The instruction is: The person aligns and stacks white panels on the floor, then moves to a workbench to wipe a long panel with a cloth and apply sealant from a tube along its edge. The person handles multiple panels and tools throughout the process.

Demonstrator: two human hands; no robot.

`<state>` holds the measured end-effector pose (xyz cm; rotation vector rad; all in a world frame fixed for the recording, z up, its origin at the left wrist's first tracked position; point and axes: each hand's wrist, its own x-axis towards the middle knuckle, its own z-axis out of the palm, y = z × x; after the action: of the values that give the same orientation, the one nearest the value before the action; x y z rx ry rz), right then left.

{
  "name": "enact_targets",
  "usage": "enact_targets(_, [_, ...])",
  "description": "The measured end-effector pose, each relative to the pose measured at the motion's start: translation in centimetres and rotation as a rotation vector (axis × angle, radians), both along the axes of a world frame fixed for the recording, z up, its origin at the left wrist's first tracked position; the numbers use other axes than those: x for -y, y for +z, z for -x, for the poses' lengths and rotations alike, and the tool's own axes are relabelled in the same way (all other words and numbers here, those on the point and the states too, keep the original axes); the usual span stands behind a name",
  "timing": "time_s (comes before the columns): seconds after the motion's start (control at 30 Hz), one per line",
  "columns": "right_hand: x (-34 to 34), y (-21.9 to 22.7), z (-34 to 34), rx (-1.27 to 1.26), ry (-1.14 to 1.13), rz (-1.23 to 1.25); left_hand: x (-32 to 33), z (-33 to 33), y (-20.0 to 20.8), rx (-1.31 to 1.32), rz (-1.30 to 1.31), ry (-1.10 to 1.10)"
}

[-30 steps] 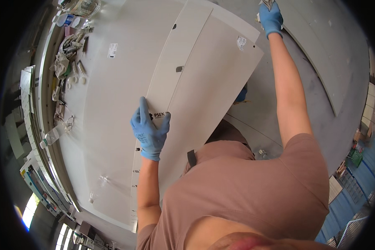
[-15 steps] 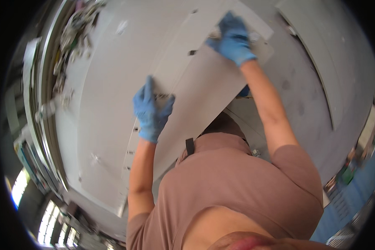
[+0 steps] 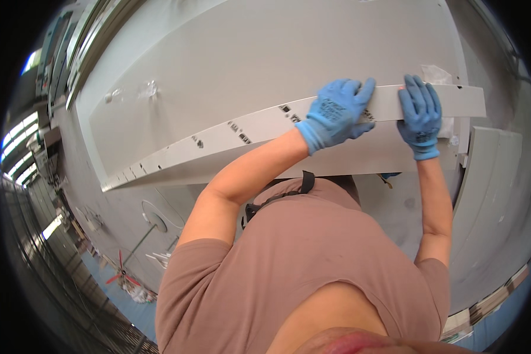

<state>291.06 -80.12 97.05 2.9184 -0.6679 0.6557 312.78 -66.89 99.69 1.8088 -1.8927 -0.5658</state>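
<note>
A long, narrow white strip [image 3: 265, 121] with black printed marks runs from the far left to the right, above a large light grey panel [image 3: 236, 71]. My left hand [image 3: 336, 114], in a blue work glove, grips the strip right of its middle, fingers over its top and thumb at the near edge. Nearer the strip's right end, my right hand [image 3: 420, 115] wears a matching glove and has its fingers wrapped over the strip. The undersides of both grips are hidden.
Crumpled clear plastic [image 3: 435, 75] lies past my right hand, and another piece [image 3: 148, 89] sits on the panel at the left. More grey panels [image 3: 489, 177] stand at the right. Long metal profiles [image 3: 97, 41] run along the upper left. A red-bladed fan [image 3: 122, 274] is at the lower left.
My view has turned, and the strip now runs more nearly across it. My hands have come closer together along the strip. The left hand's spread fingers have closed on it.
</note>
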Motion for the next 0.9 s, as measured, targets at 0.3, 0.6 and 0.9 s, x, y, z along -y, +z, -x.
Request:
enact_targets(0.3, [-1.3, 3.4, 1.5, -0.416, 0.079, -0.333, -13.4, -12.3, 2.1, 0.099, -0.108, 0.072])
enact_targets(0.6, [-2.9, 0.9, 3.5, -0.639, -0.108, -0.737, -23.2, -17.2, -2.8, 0.004, -0.537, 0.036])
enact_targets(0.9, [-1.1, -1.5, 2.5, -0.640, -0.270, -0.819, -21.8, -19.0, -6.5, -0.161, -0.590, 0.180])
